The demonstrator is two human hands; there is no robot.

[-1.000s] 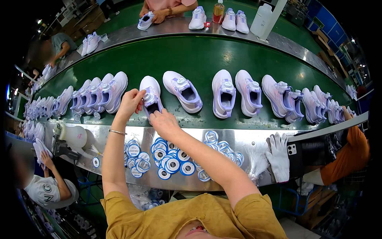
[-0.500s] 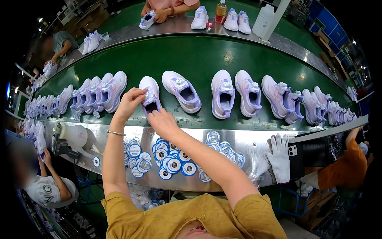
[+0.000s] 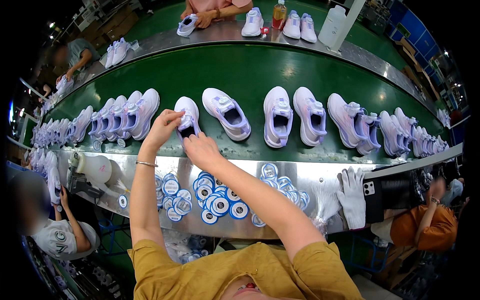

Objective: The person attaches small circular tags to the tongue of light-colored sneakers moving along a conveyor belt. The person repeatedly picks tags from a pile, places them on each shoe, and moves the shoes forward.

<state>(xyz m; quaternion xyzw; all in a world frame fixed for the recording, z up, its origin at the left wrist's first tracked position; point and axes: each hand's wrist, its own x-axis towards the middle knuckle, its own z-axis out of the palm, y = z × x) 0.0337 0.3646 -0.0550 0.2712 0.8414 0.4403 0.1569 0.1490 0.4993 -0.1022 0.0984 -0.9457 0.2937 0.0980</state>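
Observation:
A white and lilac sneaker [image 3: 187,111] stands on the green belt in front of me, toe pointing away. My left hand [image 3: 166,124] pinches at its upper, by the dial and strap, with thumb and fingertips pressed together. At the heel, my right hand [image 3: 201,151] is closed on the collar, its fingertips partly hidden in the shoe opening. Just to the right lies another sneaker [image 3: 226,114], angled and touched by neither hand. Beneath my forearms, round blue-rimmed white tags [image 3: 219,206] are heaped on the metal ledge [image 3: 325,170].
Rows of matching sneakers [image 3: 279,117] line the belt on both sides. A heat-gun-like tool with a white container [image 3: 95,168] rests at left. White plastic ties [image 3: 325,202], a glove [image 3: 352,197] and a phone [image 3: 369,188] lie at right. Co-workers sit across and beside me.
Both hands stay on the same sneaker, with only slight motion. Shoes on the belt sit slightly farther left against the ledge. At right, a co-worker in orange has raised a hand.

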